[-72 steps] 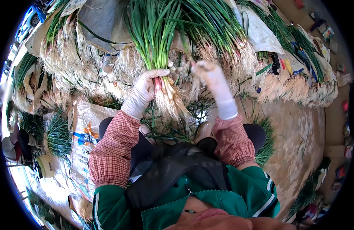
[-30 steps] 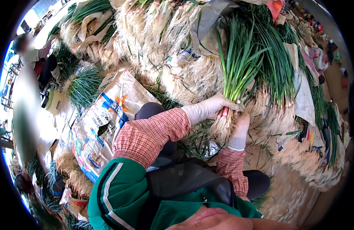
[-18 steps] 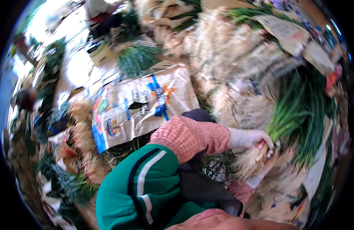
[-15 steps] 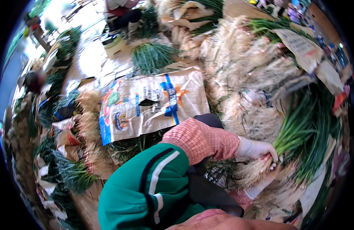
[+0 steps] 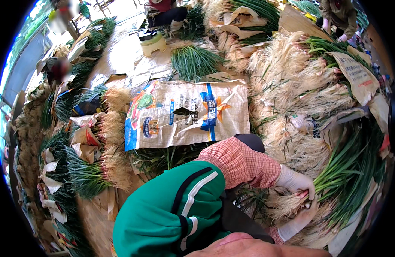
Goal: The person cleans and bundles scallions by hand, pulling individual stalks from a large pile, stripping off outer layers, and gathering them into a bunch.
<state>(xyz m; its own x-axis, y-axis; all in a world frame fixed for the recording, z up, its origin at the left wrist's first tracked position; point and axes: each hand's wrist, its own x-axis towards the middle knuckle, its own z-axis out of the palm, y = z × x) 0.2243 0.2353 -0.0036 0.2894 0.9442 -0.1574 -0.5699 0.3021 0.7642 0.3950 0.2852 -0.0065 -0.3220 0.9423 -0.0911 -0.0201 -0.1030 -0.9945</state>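
A bunch of green onions (image 5: 332,175) lies low at the right, its leaves fanning to the upper right and its pale hairy roots towards me. My left hand (image 5: 296,181), in a white glove with a checked cuff, is closed over the bunch near its pinkish bulbs. From below, my right hand (image 5: 301,219), also white-gloved, meets the bulb end with its fingers curled against the bunch. Their fingertips come together around the stems. Beneath and beside them spreads a heap of more green onions (image 5: 356,171).
A printed woven sack (image 5: 231,115) covers greens in front of me. Root-heavy onion piles (image 5: 291,81) fill the far right, with rows of bunches (image 5: 114,141) at the left. A yellowish stool (image 5: 153,46) stands farther off. Other people (image 5: 165,15) sit at the back.
The view has shifted, so the sack and piles appear farther right and sharper. Both hands keep hold of the bunch; the right hand and its wrist now show more fully.
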